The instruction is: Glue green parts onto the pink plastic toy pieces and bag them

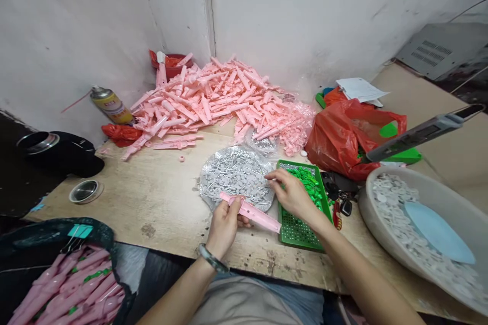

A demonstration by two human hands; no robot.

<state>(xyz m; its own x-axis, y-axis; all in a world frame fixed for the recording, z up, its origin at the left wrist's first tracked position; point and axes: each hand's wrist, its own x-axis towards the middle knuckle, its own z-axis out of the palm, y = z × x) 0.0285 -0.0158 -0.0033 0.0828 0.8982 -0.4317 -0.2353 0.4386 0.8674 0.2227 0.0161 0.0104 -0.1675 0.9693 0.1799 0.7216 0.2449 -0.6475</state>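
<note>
My left hand [224, 226], with a bangle on its wrist, is closed around a long pink plastic casing [261, 217]. The casing lies slantwise above the table's front edge, its narrow end toward the right. My right hand [293, 194] hovers over the right rim of a clear bag [232, 175] of metal pins and small grey parts. Its thumb and fingers are drawn together; whatever is between them is too small to make out. Just under that hand stands a green tray [295, 236] with small bright-green parts [310, 183].
Pink casings [213, 94] are heaped along the wall. A spray can [112, 106] and a black flask [57, 152] stand left. A sack [118, 269] of pink pieces hangs at front left. On the right are a red bag [339, 132] and a basin [369, 213] of white parts.
</note>
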